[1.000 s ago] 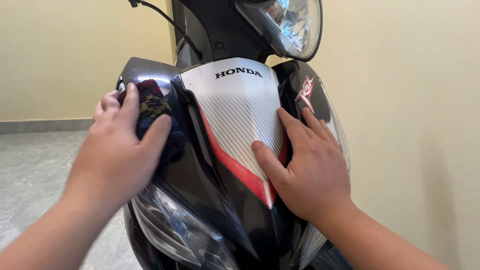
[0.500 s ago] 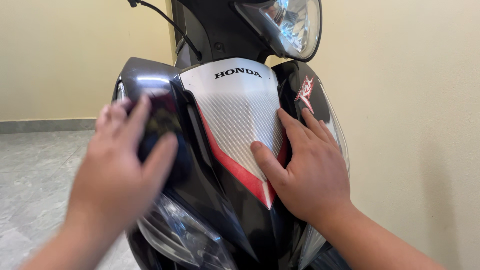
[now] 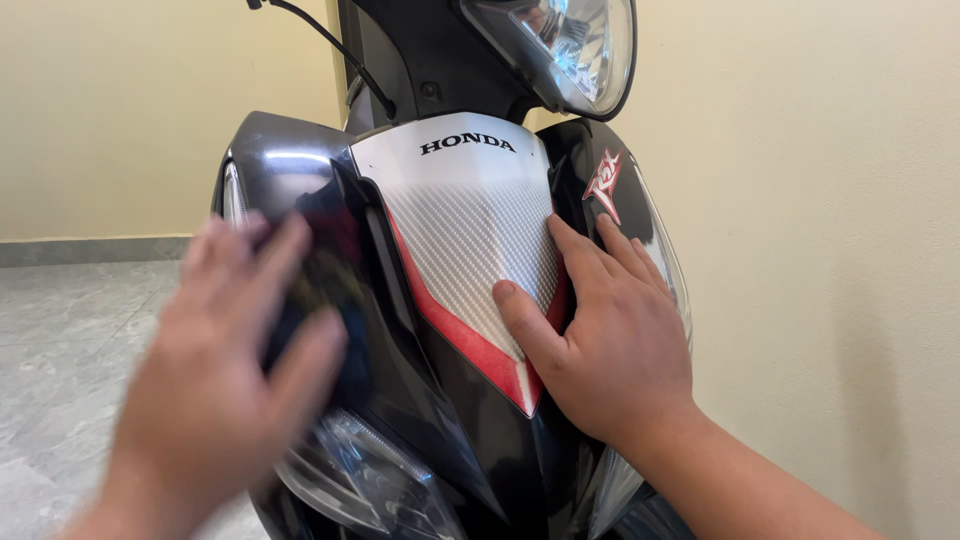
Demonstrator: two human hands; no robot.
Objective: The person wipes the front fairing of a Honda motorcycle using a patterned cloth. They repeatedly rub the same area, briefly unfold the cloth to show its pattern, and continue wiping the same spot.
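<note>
Scooter front cowl, glossy black, upright before a yellow wall | left hand blurred on cowl's left flank, grip on dark cloth cannot be told | right hand flat, fingers spread, on cowl's right flank beside silver centre panel, grasping nothing.

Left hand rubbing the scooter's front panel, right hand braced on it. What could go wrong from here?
1. The left hand is blurred and sits just above the clear lamp lens; a stroke may slip onto it and drag grit across the plastic.
2. The dark cloth is mostly hidden under the fingers, so bare skin may smear the glossy black panel.
3. The right hand lies flat on the silver centre panel and may leave prints there.
</note>
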